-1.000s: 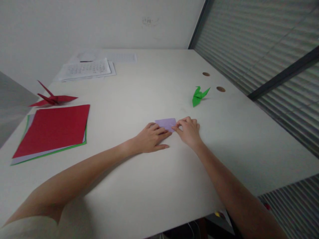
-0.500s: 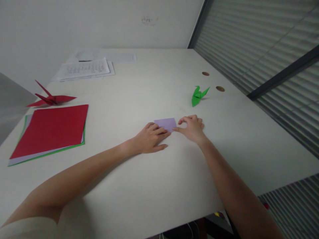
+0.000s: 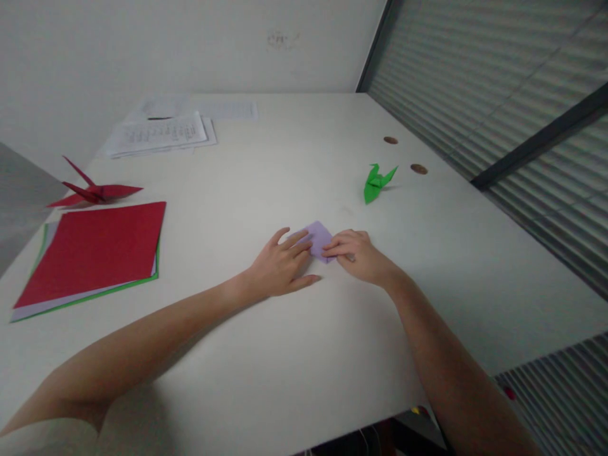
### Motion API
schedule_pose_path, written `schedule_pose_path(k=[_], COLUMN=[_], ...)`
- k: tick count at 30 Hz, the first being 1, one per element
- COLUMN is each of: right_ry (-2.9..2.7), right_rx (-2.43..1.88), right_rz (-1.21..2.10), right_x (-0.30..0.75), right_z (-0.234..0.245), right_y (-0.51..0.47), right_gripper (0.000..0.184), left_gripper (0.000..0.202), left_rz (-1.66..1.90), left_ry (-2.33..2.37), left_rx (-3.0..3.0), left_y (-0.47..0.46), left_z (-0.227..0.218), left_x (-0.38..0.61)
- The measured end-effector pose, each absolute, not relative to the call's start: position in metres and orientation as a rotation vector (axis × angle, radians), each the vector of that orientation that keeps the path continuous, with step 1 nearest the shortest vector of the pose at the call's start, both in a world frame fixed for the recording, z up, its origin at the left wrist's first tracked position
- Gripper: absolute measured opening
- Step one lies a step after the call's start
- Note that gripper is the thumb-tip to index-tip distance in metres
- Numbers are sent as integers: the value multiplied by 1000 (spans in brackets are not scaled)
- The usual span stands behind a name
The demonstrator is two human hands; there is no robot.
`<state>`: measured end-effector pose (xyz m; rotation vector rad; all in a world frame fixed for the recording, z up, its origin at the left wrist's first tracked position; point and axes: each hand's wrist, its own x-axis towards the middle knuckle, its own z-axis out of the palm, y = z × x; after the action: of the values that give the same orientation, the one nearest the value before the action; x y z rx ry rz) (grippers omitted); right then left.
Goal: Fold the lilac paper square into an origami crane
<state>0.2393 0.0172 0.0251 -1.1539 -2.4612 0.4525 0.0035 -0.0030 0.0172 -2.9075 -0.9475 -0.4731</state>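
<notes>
A small folded piece of lilac paper lies on the white table between my two hands. My left hand rests flat, fingers spread, with its fingertips on the paper's left side. My right hand covers the paper's near right corner, its fingers pressed together and pinching that edge. The paper now sits turned like a diamond.
A green paper crane stands beyond my right hand. At the left lie a stack of coloured sheets with red on top and a red paper crane. Printed white papers lie at the back. Slatted blinds run along the right.
The lilac paper has been turned from a flat rectangle to a diamond. My right hand moved left onto its near corner. My left hand's fingers spread out.
</notes>
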Motion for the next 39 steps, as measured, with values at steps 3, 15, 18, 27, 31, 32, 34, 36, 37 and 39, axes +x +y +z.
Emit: schedule_pose_path(k=[3, 15, 18, 27, 31, 32, 34, 36, 37, 39], right_ry=[-2490, -2220, -2395, -2542, -2547, -2555, -2582, -2611, -2618, -2561], right_rx=[-1108, -1296, -1143, -1235, -1304, -1317, -1345, -1363, -1355, -1332], right_rz=[517, 310, 366, 297, 304, 310, 316, 353, 391, 455], right_x=[235, 228, 223, 218, 220, 221, 225, 229, 231, 234], right_z=[24, -2, 6, 20, 20, 20, 24, 27, 28, 28], right_y=[15, 22, 16, 6, 8, 8, 8, 8, 8, 12], right_gripper=[31, 27, 31, 28, 29, 29, 29, 30, 30, 29], left_gripper=[63, 70, 70, 75, 78, 78, 75, 75, 75, 77], left_rz=[-420, -395, -395, -388, -378, -373, -355, -336, -327, -321], left_ry=[-1027, -1057, -1056, -950, -922, -925, -928, -932, -936, -949], left_rx=[-2877, -2997, -3002, -2990, -2981, -2979, -2979, -2988, -2994, -3004], left_y=[-13, -12, -8, 3, 3, 3, 2, 1, 0, -2], left_z=[20, 13, 15, 16, 16, 16, 17, 18, 18, 17], left_x=[7, 2, 0, -5, -4, -4, -5, -6, -6, -7])
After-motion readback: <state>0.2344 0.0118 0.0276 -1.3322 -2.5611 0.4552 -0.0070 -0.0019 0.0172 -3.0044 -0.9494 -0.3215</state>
